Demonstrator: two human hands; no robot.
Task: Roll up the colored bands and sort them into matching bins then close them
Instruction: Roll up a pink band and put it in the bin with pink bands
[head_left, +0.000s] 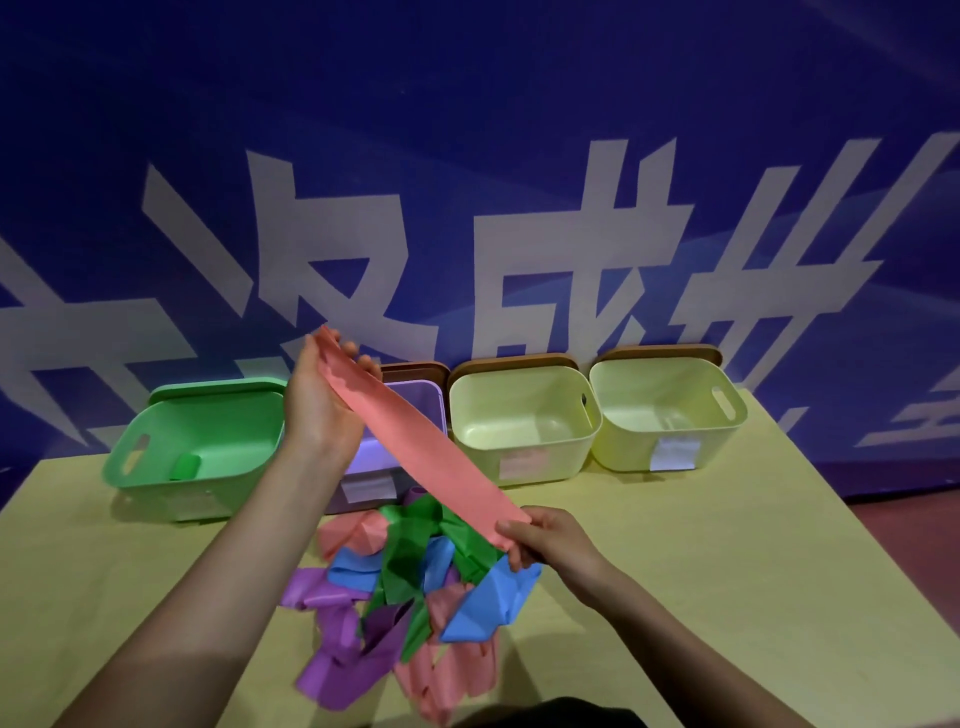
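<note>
A long pink band (423, 444) is stretched flat and slanted in the air above the table. My left hand (324, 400) grips its far upper end, raised in front of the purple bin (410, 397). My right hand (548, 535) pinches its near lower end over the pile. Beneath lies a heap of loose bands (405, 597) in pink, green, blue and purple. The green bin (200, 441) at the left holds one rolled green band (185, 466). Two pale yellow bins (522, 421) (667, 410) stand open to the right.
The bins stand in a row at the back of the yellow table (701, 571), against a blue banner wall with white characters. Lids lean behind the bins: a green one (218, 389) and brown ones (514, 362). The table's right edge drops to a red floor.
</note>
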